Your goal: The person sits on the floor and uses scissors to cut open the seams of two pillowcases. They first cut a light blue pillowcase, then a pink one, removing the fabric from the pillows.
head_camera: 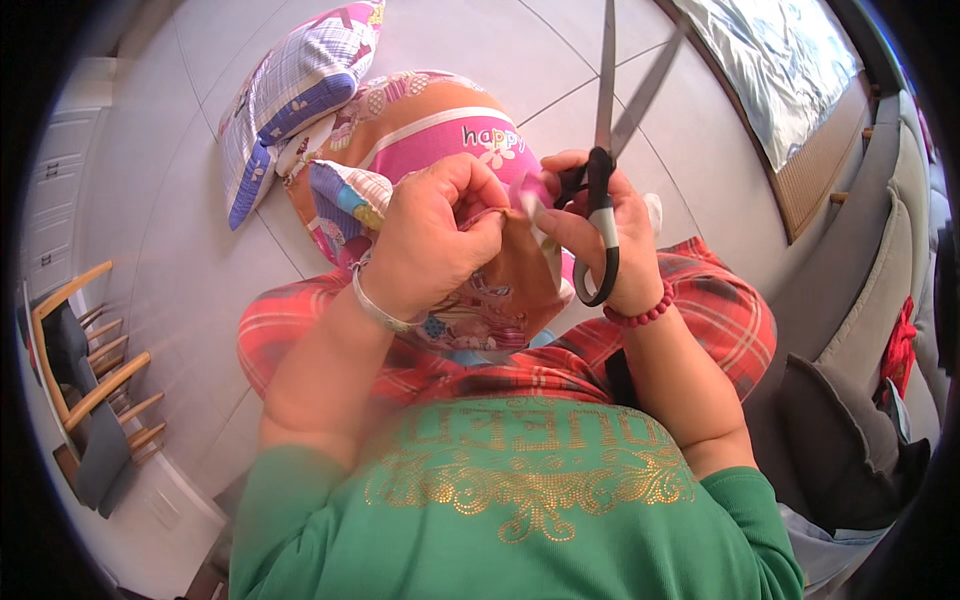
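Note:
My left hand (435, 232) pinches the edge of a printed cotton cloth (532, 292) between thumb and forefinger. The cloth has orange, pink and patterned patches and bulges over my lap like a stuffed cover, though its filling is hidden. Around the handles of a pair of scissors (606, 97) my right hand (626, 217) is closed. The blades point away from me, spread apart, clear of the cloth. The right thumb and forefinger meet close to the pinched edge, where a pink and white bit is blurred. Whether they grip it I cannot tell.
Beyond the cloth a plaid pillow (300, 97) lies on the tiled floor (465, 34). A grey sofa (847, 300) runs along the right, near a mat with a pale sheet (780, 67). Wooden chairs (112, 386) and white cabinets (64, 180) stand left.

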The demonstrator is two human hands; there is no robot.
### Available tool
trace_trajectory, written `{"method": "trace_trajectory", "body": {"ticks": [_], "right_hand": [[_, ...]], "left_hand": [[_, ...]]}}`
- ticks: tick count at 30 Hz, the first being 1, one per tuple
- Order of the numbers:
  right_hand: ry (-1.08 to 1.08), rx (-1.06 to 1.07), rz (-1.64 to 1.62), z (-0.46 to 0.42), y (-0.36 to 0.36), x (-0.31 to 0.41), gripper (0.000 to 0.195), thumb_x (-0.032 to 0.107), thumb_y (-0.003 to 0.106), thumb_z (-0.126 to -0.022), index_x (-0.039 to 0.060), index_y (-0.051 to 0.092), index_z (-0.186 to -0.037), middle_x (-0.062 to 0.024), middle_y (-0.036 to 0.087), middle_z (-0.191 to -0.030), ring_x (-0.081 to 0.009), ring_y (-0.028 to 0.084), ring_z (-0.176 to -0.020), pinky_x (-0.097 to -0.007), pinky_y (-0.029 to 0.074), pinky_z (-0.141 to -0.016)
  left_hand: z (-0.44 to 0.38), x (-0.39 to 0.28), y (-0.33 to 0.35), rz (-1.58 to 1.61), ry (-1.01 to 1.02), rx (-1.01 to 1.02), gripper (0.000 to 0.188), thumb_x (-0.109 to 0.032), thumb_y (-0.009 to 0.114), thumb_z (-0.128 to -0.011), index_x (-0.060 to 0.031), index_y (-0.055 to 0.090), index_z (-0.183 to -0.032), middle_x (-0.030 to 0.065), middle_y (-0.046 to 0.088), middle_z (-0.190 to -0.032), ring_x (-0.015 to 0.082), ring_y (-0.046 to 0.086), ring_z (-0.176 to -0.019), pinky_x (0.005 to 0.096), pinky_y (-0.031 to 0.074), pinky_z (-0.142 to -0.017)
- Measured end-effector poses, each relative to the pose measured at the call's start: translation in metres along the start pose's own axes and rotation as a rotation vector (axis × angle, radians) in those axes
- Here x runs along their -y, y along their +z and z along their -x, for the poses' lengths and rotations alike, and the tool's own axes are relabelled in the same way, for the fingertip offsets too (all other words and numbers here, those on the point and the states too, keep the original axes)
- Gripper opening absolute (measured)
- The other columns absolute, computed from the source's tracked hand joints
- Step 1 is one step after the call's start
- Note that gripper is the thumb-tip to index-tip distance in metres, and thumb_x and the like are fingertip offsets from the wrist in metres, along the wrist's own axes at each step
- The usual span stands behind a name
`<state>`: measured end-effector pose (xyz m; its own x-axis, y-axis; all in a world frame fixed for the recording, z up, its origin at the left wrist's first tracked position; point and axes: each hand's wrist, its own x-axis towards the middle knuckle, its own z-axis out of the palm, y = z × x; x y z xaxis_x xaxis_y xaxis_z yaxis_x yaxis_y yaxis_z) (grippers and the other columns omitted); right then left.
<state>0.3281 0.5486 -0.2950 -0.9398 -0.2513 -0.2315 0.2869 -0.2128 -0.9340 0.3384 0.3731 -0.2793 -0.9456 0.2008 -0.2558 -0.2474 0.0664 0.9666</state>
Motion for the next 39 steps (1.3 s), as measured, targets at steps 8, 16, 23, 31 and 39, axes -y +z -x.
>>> {"method": "trace_trajectory", "body": {"ticks": [8,16,23,31,39], "right_hand": [[0.108,-0.089,-0.160,0.002,0.000,-0.005,0.029,0.000,0.062,-0.070,0.0052,0.055,-0.097,0.0000,0.052,-0.083,-0.0081,0.050,-0.076,-0.0210,0.041,-0.066],[0.119,-0.082,-0.249,0.003,0.002,-0.003,0.029,0.002,0.063,-0.070,0.0041,0.054,-0.098,-0.0005,0.052,-0.083,-0.0078,0.050,-0.074,-0.0204,0.041,-0.065],[0.091,-0.109,-0.115,0.003,0.001,0.004,0.031,0.004,0.056,-0.071,-0.0003,0.049,-0.101,-0.0056,0.055,-0.082,-0.0136,0.054,-0.077,-0.0235,0.043,-0.068],[0.124,-0.028,-0.180,0.001,0.004,-0.015,0.030,0.003,0.064,-0.067,0.0024,0.054,-0.095,-0.0023,0.053,-0.083,-0.0096,0.052,-0.074,-0.0217,0.043,-0.064],[0.194,-0.030,-0.235,0.004,0.007,-0.009,0.031,-0.001,0.067,-0.067,0.0049,0.053,-0.094,0.0003,0.052,-0.079,-0.0074,0.050,-0.070,-0.0203,0.042,-0.060]], "left_hand": [[0.006,-0.001,-0.001,0.143,-0.028,-0.032,0.008,0.004,0.055,-0.074,0.0008,0.054,-0.081,0.0003,0.055,-0.073,0.0039,0.050,-0.065,0.0175,0.042,-0.058],[0.008,-0.003,-0.007,0.162,-0.024,0.063,0.008,-0.003,0.055,-0.078,0.0021,0.057,-0.083,0.0012,0.056,-0.075,0.0053,0.051,-0.066,0.0194,0.043,-0.059],[0.005,-0.007,-0.006,0.082,-0.067,0.123,0.004,-0.001,0.055,-0.078,0.0014,0.056,-0.080,0.0016,0.056,-0.075,0.0052,0.051,-0.064,0.0199,0.043,-0.057],[-0.002,0.016,0.008,0.648,0.155,0.281,0.007,0.003,0.048,-0.082,0.0008,0.055,-0.080,0.0158,0.047,-0.114,0.0086,0.049,-0.057,0.0210,0.042,-0.054],[-0.001,0.027,-0.003,0.706,0.063,0.358,0.010,-0.004,0.049,-0.085,-0.0025,0.054,-0.094,0.0144,0.053,-0.104,0.0202,0.055,-0.091,0.0313,0.044,-0.082]]}}
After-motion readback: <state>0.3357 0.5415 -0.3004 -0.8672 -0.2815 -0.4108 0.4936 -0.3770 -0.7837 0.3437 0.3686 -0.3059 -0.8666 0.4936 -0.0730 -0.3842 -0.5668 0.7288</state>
